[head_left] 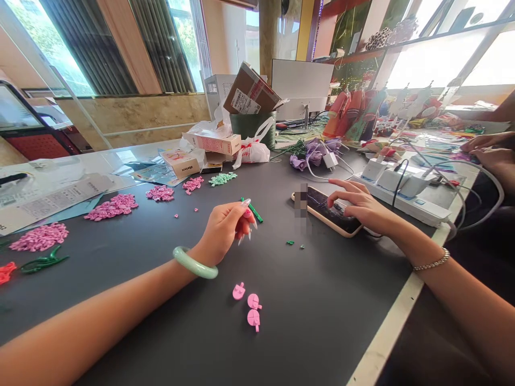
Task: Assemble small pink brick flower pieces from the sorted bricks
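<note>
My left hand (229,228), with a pale green bangle at the wrist, hovers over the dark table, its fingers curled into a pinch. A spot of pink shows at the fingertips; I cannot make out what is in them. Just behind it lies a thin green stick (255,210). My right hand (356,201) is spread over a phone (330,212) in a light case, fingertips at its dark screen. Two tiny green pieces (290,243) lie between the hands. Closer to me are three round pink pieces with stubs (253,301).
Piles of small pink pieces (112,207) and a mint green pile (222,179) line the left. Boxes (213,142) and a white bag (254,151) stand behind. A power strip (406,193) with cables and purple flowers (316,153) sit right. Another person's hands (493,150) are at far right.
</note>
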A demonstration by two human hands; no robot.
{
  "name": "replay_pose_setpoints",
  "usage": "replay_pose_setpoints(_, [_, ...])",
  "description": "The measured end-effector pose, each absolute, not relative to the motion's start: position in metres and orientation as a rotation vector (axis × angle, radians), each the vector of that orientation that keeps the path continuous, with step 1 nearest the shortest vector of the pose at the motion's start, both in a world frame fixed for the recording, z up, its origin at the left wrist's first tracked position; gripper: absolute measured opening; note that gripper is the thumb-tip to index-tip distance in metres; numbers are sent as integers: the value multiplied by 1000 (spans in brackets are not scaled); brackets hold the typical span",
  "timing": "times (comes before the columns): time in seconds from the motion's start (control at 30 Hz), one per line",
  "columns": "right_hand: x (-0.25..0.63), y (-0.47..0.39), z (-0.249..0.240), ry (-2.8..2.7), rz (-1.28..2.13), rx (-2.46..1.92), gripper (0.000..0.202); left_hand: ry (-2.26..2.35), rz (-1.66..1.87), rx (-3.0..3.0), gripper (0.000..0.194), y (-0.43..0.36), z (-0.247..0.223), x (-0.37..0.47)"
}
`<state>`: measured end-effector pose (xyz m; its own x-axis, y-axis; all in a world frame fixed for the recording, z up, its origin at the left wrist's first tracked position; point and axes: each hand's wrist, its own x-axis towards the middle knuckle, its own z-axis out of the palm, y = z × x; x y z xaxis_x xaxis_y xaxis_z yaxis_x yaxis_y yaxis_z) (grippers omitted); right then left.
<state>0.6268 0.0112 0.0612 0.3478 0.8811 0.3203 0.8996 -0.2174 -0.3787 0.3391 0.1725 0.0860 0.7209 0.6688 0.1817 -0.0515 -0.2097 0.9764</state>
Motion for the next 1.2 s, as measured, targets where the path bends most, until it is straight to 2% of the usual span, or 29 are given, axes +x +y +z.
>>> replay_pose_setpoints(0.33, [627, 13, 63, -1547, -55, -2077, 28, 492, 707, 1670, 33, 172, 87, 338])
replay_pose_setpoints(0.53, [624, 14, 68, -1392, -105, -2024, 17, 500, 705, 1655, 33, 172, 87, 339])
replay_pose_setpoints(0.8, [616, 24, 80, -1167, -288, -2074, 21, 452, 675, 1796, 36, 169, 87, 338])
replay_pose_setpoints(0.97, [588, 63, 116, -1612, -355, -1904, 21, 332, 616, 2032, 38, 164, 87, 332])
replay_pose_setpoints(1.2, [490, 175, 150, -2367, -75, -1575, 19, 47, 637, 2307, 39, 163, 86, 328])
